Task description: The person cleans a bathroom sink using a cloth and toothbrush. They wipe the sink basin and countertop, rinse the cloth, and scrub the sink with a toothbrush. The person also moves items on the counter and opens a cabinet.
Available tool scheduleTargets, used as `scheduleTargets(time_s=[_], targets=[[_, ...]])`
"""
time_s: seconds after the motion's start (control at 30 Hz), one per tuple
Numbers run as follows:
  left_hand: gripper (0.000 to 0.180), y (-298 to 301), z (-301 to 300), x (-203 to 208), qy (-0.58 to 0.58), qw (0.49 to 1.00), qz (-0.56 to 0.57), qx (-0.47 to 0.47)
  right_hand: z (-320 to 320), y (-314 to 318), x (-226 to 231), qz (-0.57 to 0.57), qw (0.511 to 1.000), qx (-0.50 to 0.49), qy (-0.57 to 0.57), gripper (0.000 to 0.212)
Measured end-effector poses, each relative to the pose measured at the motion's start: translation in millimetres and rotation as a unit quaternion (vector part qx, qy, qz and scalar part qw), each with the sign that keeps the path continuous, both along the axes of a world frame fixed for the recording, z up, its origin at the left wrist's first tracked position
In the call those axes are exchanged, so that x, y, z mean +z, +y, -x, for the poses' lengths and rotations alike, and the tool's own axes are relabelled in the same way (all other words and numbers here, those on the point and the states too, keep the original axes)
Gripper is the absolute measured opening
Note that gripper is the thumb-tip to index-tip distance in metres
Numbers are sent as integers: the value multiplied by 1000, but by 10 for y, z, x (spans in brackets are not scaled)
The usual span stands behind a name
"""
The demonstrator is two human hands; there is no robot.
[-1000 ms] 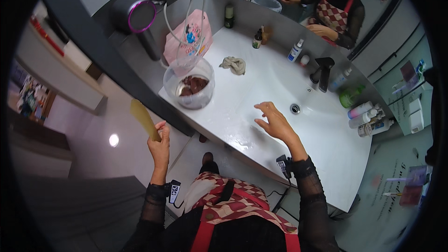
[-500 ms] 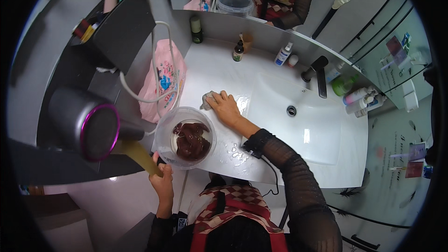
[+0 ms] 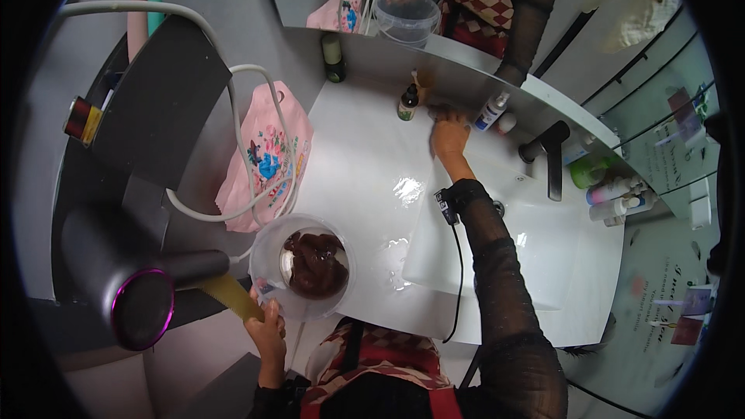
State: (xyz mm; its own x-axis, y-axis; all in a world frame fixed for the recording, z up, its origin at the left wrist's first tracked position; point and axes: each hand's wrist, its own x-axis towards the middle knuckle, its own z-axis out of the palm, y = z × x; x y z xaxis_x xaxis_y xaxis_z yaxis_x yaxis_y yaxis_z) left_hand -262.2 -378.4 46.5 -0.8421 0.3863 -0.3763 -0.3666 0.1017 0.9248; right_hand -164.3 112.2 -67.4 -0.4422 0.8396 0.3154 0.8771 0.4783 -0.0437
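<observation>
My left hand [image 3: 268,334] is closed around the end of a yellowish flat strip [image 3: 231,296], at the near left side of a clear plastic tub [image 3: 349,264]. Wet, dark reddish-brown pieces [image 3: 317,268], perhaps raw liver, lie in the tub. At the back of the white counter [image 3: 365,155], my right hand [image 3: 450,137] presses down with bent fingers on a grey cloth [image 3: 441,111], mostly hidden beneath them. The fingers are between a dark dropper bottle [image 3: 407,102] and a white and blue spray bottle [image 3: 490,112].
A grey hair dryer [image 3: 116,279] juts out at the left, below a looping white cord [image 3: 264,70] and a pink bag [image 3: 260,163]. Under my right forearm lies the white basin [image 3: 535,264], with a black tap [image 3: 552,159]. Several bottles [image 3: 617,198] stand at the right.
My right hand has slid the grey cloth from beside the tub to the counter's back edge. The left hand keeps its hold beside the tub. The whole view has shifted a little.
</observation>
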Motion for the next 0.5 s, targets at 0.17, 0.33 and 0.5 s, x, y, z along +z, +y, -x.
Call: scheduleTargets(time_s=[0.17, 0.33, 0.5], targets=[[53, 8, -15, 13, -3, 1000, 20, 6, 72, -546, -15, -48, 996, 80, 10, 34], [52, 31, -28, 52, 2, 1000, 14, 6, 228, -1372, 190, 26, 956, 291, 28, 38], [50, 44, -28, 44, 13, 1000, 4, 6, 589, -999, 110, -23, 983, 183, 3, 33]])
